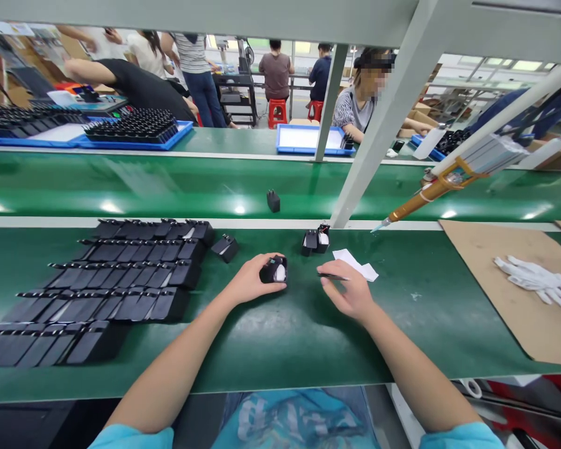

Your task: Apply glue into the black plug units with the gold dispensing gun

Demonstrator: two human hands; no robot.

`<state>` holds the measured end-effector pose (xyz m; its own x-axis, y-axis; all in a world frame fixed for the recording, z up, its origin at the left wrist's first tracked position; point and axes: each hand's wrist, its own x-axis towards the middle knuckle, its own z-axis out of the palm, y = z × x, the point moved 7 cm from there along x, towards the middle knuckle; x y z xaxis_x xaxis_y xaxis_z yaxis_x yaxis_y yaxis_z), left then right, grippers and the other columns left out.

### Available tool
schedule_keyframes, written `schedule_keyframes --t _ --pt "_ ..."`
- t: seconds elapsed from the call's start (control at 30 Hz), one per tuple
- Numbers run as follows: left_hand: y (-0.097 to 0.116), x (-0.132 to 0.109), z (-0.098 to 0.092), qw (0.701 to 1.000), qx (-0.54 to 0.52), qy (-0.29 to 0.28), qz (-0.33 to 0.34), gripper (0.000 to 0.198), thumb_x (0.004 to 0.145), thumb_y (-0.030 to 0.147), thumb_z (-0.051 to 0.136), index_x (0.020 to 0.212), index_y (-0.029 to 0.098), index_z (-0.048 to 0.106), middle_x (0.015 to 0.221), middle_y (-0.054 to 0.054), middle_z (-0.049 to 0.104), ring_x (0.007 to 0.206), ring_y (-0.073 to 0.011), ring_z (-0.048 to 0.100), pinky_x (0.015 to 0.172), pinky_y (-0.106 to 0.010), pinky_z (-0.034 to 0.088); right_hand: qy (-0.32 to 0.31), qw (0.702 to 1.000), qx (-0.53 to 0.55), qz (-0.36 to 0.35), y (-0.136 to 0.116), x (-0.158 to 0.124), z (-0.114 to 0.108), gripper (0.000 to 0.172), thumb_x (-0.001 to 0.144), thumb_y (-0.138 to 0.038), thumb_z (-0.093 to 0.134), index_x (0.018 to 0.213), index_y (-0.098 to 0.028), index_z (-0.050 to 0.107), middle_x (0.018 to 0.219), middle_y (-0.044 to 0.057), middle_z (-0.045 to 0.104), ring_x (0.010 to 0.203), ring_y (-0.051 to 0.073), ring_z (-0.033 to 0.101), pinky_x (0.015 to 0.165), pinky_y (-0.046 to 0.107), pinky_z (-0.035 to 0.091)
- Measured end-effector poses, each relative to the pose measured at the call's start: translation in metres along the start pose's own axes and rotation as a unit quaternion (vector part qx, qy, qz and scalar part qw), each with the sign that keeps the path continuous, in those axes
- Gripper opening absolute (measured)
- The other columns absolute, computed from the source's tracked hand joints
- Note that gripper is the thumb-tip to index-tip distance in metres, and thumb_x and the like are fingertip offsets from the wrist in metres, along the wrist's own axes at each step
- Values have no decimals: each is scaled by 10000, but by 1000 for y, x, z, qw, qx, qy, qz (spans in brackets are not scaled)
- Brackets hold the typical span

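Observation:
My left hand [255, 279] is closed round a small black power adapter housing [267, 272] with a white part inside its open face. To the right, my right hand [348, 290] is closed on a thin dark tool, seemingly tweezers [333, 276], pointing left, apart from the housing. White paper pieces [355, 264] lie just beyond my right hand. Two more black housings [315, 240] stand between and behind my hands, white showing inside. A single black adapter [225, 247] lies left of my left hand, near rows of black adapters [140, 271] on the green bench.
A glue syringe [416, 202] hangs on a slanted bar at right. White gloves [537, 280] rest on brown cardboard [505, 274]. One adapter [273, 201] sits on the green belt [191, 187] behind. Blue trays [303, 149] and several people occupy the far side.

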<state>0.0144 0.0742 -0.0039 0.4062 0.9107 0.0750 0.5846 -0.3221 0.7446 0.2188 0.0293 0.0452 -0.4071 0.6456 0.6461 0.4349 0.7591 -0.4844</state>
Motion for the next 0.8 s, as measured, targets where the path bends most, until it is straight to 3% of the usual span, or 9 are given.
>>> schedule_keyframes --t 0.07,0.17,0.23,0.37,0.5,0.57,0.67,0.73,0.8 --pt "-13 2 -9 1000 11 -12 -12 487 710 414 744 1134 214 614 1236 -88 638 1040 -268 633 918 -421 512 -124 985 -122 -2 8 -1 16 290 917 -210 482 1183 -245 592 873 62 672 745 169 639 635 298 518" --pt "-31 2 -21 999 -5 -28 -18 500 725 342 714 1193 199 610 1274 -105 626 1048 -273 642 942 -435 505 -261 929 -261 12 25 -11 34 294 926 -248 462 1147 -235 654 773 53 635 677 181 621 582 302 471" --pt "-41 2 -23 998 -40 -42 -14 633 724 265 692 1332 212 527 1322 -103 603 1136 -277 615 1012 -449 462 -286 912 -290 35 31 -15 37 283 922 -270 476 1123 -223 670 800 62 644 691 189 634 596 307 476" --pt "-56 4 -17 989 -135 -64 -10 902 693 173 681 1501 260 289 1466 -105 472 1302 -272 504 1104 -474 364 -254 938 -211 103 29 2 36 359 926 -400 481 1230 -239 584 1046 72 661 709 157 651 608 289 512" --pt "-63 10 -9 975 -216 -58 4 931 687 193 727 1501 276 282 1487 -106 445 1336 -261 469 1123 -484 335 -234 949 -163 137 29 72 58 418 933 -376 458 1326 -237 480 1201 89 606 762 151 646 707 309 534" --pt "-64 12 -7 969 -240 -52 10 912 682 201 748 1483 273 319 1469 -110 467 1324 -264 482 1127 -495 328 -247 937 -185 163 42 118 83 460 928 -354 462 1371 -239 425 1299 102 548 878 175 655 804 325 523" --pt "-65 12 -5 969 -245 -42 10 904 671 263 788 1464 261 353 1467 -124 463 1319 -278 484 1133 -504 319 -246 926 -214 193 65 182 127 593 909 -401 493 1446 -224 315 1397 160 458 1039 278 634 826 389 522" --pt "-67 12 -4 971 -236 -29 3 891 665 321 806 1444 247 380 1466 -137 458 1318 -288 482 1134 -504 319 -251 916 -226 217 78 211 155 660 898 -445 518 1462 -194 286 1402 203 442 1047 302 635 829 416 530" --pt "-70 12 -4 972 -234 -16 -4 856 664 344 808 1415 239 410 1437 -144 487 1289 -294 508 1112 -503 354 -259 910 -233 227 85 229 177 576 910 -433 526 1410 -189 378 1368 182 486 1054 268 630 853 426 538"
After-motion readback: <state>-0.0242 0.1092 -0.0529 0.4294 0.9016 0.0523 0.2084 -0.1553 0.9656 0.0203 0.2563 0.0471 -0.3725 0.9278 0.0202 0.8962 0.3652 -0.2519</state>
